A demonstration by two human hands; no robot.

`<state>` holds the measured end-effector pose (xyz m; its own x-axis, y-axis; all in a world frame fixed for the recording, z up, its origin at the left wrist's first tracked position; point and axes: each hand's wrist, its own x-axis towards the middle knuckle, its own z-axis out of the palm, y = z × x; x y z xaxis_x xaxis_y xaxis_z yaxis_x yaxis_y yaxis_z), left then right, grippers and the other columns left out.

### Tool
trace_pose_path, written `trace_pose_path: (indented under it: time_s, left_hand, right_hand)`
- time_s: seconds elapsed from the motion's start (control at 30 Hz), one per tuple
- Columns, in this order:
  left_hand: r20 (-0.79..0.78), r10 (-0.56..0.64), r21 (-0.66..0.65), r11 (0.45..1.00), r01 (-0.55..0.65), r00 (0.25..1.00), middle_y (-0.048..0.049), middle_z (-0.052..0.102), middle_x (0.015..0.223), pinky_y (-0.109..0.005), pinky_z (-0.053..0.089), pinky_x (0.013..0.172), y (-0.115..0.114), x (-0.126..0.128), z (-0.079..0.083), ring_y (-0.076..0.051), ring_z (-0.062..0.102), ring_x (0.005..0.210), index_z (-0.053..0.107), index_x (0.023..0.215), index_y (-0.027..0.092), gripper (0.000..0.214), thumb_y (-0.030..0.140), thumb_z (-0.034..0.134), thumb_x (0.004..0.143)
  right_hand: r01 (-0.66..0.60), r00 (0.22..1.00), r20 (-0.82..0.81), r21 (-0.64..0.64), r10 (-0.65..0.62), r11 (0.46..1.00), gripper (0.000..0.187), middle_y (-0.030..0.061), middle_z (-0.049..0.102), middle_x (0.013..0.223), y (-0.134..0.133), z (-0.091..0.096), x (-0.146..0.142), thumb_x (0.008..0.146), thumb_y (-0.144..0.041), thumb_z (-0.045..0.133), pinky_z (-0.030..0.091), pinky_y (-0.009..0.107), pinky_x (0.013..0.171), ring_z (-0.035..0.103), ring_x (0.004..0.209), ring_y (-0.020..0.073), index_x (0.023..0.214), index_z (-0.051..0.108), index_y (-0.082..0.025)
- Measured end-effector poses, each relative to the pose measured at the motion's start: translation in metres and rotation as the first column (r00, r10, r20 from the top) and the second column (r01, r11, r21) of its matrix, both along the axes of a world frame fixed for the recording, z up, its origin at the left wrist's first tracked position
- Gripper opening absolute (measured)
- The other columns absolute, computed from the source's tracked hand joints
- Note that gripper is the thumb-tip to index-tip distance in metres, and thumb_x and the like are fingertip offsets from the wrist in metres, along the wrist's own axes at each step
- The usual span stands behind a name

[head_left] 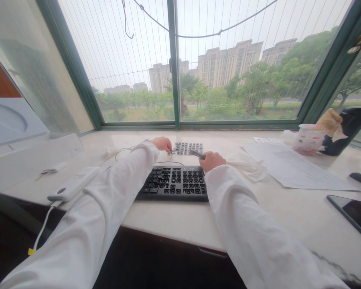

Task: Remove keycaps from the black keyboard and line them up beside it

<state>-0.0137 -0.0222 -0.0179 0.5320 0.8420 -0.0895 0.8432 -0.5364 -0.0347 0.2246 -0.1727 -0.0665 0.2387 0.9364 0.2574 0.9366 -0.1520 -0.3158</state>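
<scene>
A black computer keyboard (171,184) lies on the white stone sill, with its top rows partly hidden behind my hands. Just beyond it sit several loose black keycaps (188,148) in tight rows. My left hand (161,144) rests at the left edge of those keycaps, its fingertips reaching toward them. I cannot tell whether it holds a small piece. My right hand (211,160) grips a slim dark tool (197,154) whose tip points left, above the keyboard's far edge. White sleeves cover both forearms.
A thin cable (123,151) curves on the sill (180,224) left of the keyboard. A white power bank (74,184) lies at left. On the right are a crumpled tissue (246,169), printed papers (295,168), a patterned cup (308,138) and a phone (353,214). A window runs behind.
</scene>
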Motion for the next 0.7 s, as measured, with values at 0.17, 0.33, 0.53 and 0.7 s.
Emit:
trace_pose_path:
  time_s: [0.17, 0.33, 0.53, 0.7]
  left_hand:
    - [-0.010, -0.007, 0.017, 1.000, 0.007, 1.000, 0.0033, 0.072, 0.102, -0.020, 0.043, 0.077, -0.001, 0.003, 0.001, -0.014, 0.063, 0.089, 0.073, 0.096, 0.029, 0.032, 0.045, 0.071, 0.067]
    - [-0.013, -0.010, 0.019, 1.000, 0.010, 1.000, 0.0036, 0.072, 0.103, -0.020, 0.043, 0.077, 0.000, 0.002, -0.001, -0.014, 0.063, 0.089, 0.073, 0.096, 0.030, 0.032, 0.046, 0.070, 0.068]
    - [0.000, 0.026, 0.015, 1.000, -0.026, 1.000, 0.0025, 0.071, 0.104, -0.021, 0.043, 0.078, 0.005, -0.003, 0.002, -0.015, 0.063, 0.090, 0.073, 0.097, 0.029, 0.038, 0.051, 0.071, 0.066]
    - [0.031, 0.043, 0.090, 0.995, -0.046, 0.999, 0.0022, 0.071, 0.105, -0.021, 0.042, 0.082, 0.011, -0.007, 0.008, -0.014, 0.062, 0.094, 0.071, 0.099, 0.029, 0.034, 0.051, 0.066, 0.074]
  right_hand:
    - [0.021, 1.000, -0.001, -0.010, -0.021, 1.000, 0.030, 0.0105, 0.068, 0.093, -0.002, 0.002, -0.002, 0.081, -0.040, 0.049, 0.048, 0.037, 0.075, 0.065, 0.090, 0.0278, 0.094, 0.073, -0.025]
    - [0.014, 1.000, 0.000, -0.020, -0.014, 1.000, 0.031, 0.0108, 0.068, 0.095, -0.002, 0.002, -0.002, 0.081, -0.040, 0.048, 0.048, 0.038, 0.076, 0.065, 0.091, 0.0285, 0.096, 0.072, -0.026]
    - [0.010, 1.000, -0.004, -0.023, -0.010, 1.000, 0.031, 0.0109, 0.068, 0.094, -0.003, 0.003, -0.001, 0.081, -0.039, 0.048, 0.048, 0.037, 0.075, 0.065, 0.090, 0.0282, 0.095, 0.072, -0.025]
    - [0.013, 1.000, -0.008, -0.023, -0.013, 1.000, 0.031, 0.0108, 0.068, 0.092, -0.003, 0.003, -0.001, 0.081, -0.039, 0.048, 0.048, 0.037, 0.075, 0.065, 0.089, 0.0274, 0.094, 0.072, -0.025]
